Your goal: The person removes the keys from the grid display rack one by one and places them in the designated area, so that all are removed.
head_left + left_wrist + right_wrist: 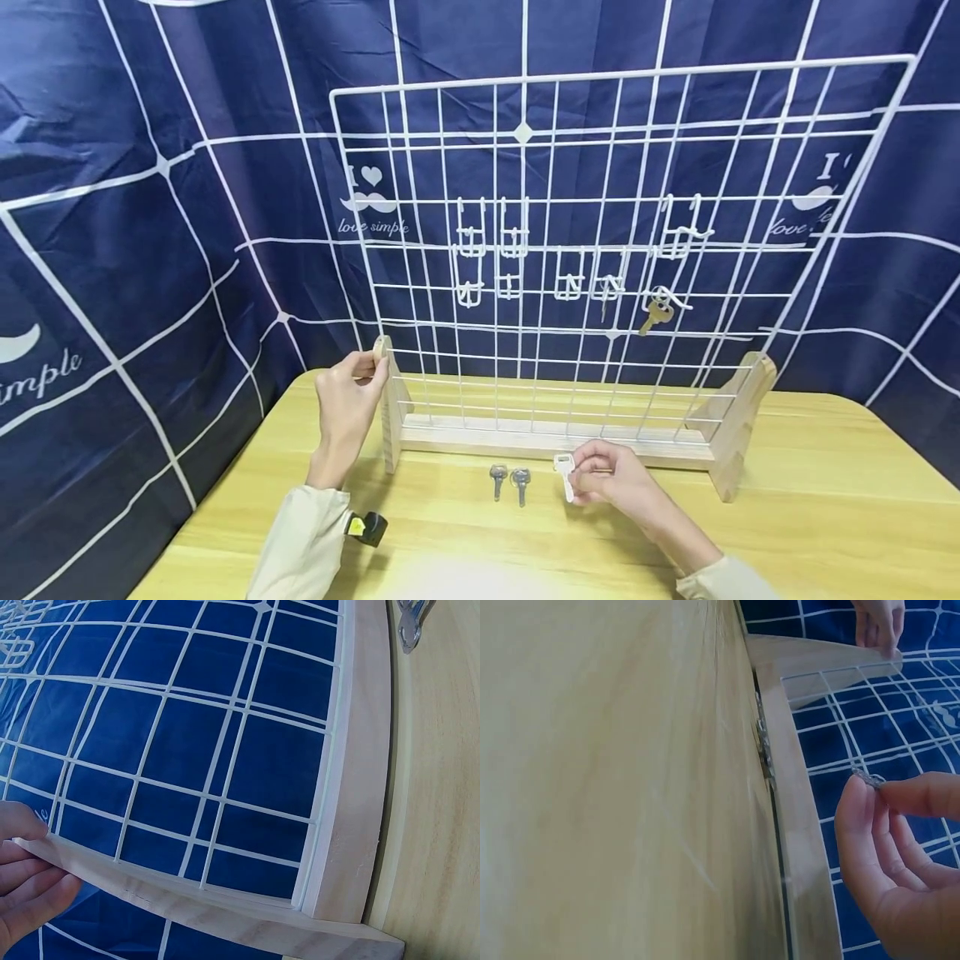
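Observation:
My right hand [611, 479] pinches a silvery key [565, 479] between thumb and fingers, just in front of the rack's wooden base bar [555, 442]. Seen from the right wrist, only the key's edge [868, 778] shows past the fingertips. My left hand [348, 396] grips the rounded top of the left wooden side post [392, 417], with thumb and fingers on either side of it in the left wrist view. On the table, left of my right hand, lie two grey keys [521, 486] side by side.
The post belongs to a stand holding a white wire grid [525, 333], on which several white wire hooks [513, 242] hang. A brass key [657, 315] dangles from a lower right hook, with another key [604, 310] left of it. Behind is a blue patterned curtain [247, 183].

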{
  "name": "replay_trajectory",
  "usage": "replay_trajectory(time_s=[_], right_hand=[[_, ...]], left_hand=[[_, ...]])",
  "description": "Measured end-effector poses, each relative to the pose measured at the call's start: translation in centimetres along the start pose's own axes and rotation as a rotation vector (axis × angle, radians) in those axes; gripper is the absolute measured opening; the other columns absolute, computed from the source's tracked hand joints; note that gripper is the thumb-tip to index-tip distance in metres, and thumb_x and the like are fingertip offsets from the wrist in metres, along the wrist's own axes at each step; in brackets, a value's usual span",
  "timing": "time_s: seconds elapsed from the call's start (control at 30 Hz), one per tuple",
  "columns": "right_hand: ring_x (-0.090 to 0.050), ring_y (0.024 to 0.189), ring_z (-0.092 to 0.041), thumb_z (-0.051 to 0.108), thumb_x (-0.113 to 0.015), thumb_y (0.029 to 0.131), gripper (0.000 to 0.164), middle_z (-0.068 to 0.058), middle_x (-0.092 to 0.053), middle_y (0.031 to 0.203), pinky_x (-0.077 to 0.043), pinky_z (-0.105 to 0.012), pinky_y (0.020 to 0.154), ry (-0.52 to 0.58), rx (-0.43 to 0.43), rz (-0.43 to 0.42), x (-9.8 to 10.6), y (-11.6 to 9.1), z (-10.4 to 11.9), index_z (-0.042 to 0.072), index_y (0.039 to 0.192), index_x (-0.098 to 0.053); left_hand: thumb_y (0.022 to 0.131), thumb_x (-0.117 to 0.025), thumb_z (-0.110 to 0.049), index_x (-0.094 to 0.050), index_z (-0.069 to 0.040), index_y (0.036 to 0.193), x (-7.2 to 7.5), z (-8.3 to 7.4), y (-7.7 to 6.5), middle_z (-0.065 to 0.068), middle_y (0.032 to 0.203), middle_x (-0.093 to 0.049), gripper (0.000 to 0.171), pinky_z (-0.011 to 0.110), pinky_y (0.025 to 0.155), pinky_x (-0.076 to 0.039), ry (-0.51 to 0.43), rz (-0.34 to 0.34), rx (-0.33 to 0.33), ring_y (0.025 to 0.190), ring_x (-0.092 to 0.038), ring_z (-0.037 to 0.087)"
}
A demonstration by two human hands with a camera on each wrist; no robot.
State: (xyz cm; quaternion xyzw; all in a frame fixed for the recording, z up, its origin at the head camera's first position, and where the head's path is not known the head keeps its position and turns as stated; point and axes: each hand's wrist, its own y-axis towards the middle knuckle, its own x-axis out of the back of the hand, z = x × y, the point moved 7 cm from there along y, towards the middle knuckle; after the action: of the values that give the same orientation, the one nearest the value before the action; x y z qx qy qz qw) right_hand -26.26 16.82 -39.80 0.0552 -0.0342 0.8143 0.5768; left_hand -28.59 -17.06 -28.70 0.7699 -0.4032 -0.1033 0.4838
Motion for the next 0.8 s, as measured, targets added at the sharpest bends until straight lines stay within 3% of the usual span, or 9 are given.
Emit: replay_trajectory(time_s=[0.33,0.6,0.8], right_hand=[[-0.063,0.07,-0.016,-0.005,-0.063,0.081,0.018,-0.009,-0.064,0.079,-0.06,-0.031,0.069,0.01,-0.094,0.005,-0.3,0.4,-1.2,-0.008,0.097,-0.054],[-0.065,0.07,-0.018,-0.003,-0.064,0.08,0.022,-0.009,-0.064,0.079,-0.061,-0.031,0.066,-0.036,-0.163,0.018,-0.9,0.7,-2.3,-0.007,0.099,-0.053],[-0.065,0.068,-0.017,-0.004,-0.064,0.08,0.021,-0.011,-0.065,0.08,-0.061,-0.03,0.067,-0.05,-0.201,0.002,-1.5,1.0,-2.9,-0.008,0.097,-0.054]], left_hand=[[0.079,-0.07,0.002,-0.071,0.007,0.081,0.0,0.1,0.0,0.015,0.07,-0.071,0.005,0.016,0.057,-0.056,0.004,0.005,0.019,0.059,-0.068,0.024],[0.079,-0.069,0.002,-0.07,0.008,0.081,-0.2,0.1,0.0,0.016,0.07,-0.071,0.006,0.005,0.058,-0.048,0.003,0.004,0.01,0.058,-0.068,0.026],[0.08,-0.071,0.001,-0.071,0.007,0.082,-0.1,0.2,0.0,0.015,0.071,-0.071,0.007,0.024,0.056,-0.057,0.017,0.007,0.023,0.058,-0.068,0.023]])
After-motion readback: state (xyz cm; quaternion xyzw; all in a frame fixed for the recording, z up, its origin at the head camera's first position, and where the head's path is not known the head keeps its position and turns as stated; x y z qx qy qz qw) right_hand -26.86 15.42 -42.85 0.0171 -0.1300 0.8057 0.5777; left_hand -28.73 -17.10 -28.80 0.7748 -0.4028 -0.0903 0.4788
